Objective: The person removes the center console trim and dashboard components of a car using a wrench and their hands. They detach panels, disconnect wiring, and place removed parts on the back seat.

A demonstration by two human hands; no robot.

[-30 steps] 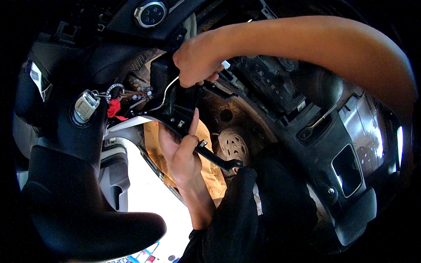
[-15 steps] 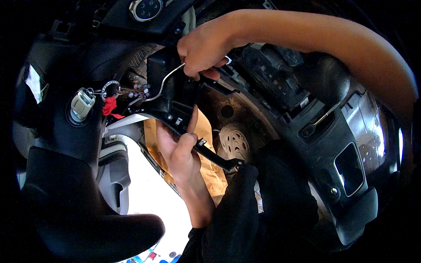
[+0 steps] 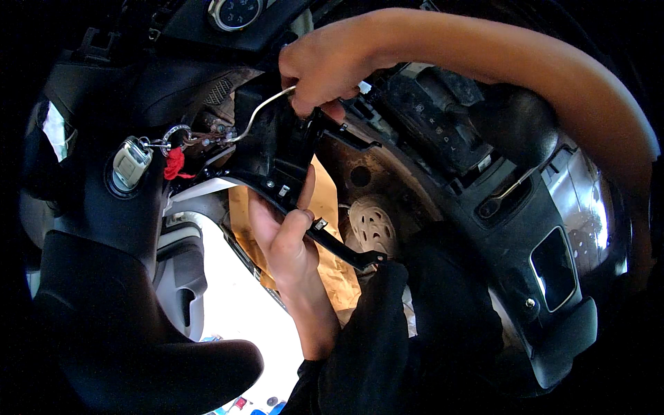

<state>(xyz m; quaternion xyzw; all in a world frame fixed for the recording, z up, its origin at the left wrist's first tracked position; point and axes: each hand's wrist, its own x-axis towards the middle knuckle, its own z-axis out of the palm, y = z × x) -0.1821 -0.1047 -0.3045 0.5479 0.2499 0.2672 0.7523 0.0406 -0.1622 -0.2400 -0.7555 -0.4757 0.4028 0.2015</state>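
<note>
A black plastic trim panel [image 3: 273, 149] with metal clips lies tilted in the footwell beside the steering column. My left hand [image 3: 287, 238] is closed on its lower edge from below, thumb in front and one finger up along the panel. My right hand [image 3: 325, 72] reaches in from the right and is curled over the panel's upper end. A thin, bent metal rod [image 3: 257, 114] runs from my right fingers down toward the keys; its grip end is hidden in the hand. A small white piece [image 3: 364, 88] shows beside those fingers.
A key [image 3: 130, 164] with a ring and red tassel [image 3: 174, 163] sits in the ignition at left. The steering wheel [image 3: 173, 373] is at lower left. On the right stand the gear lever [image 3: 515, 124] and centre console [image 3: 512, 207]. Brown paper [image 3: 332, 270] and a beige clog [image 3: 373, 225] are below.
The rod's upper end and my right hand have shifted slightly, and the rod now sits a little higher. My left hand keeps its hold on the panel. The whole view has shifted slightly.
</note>
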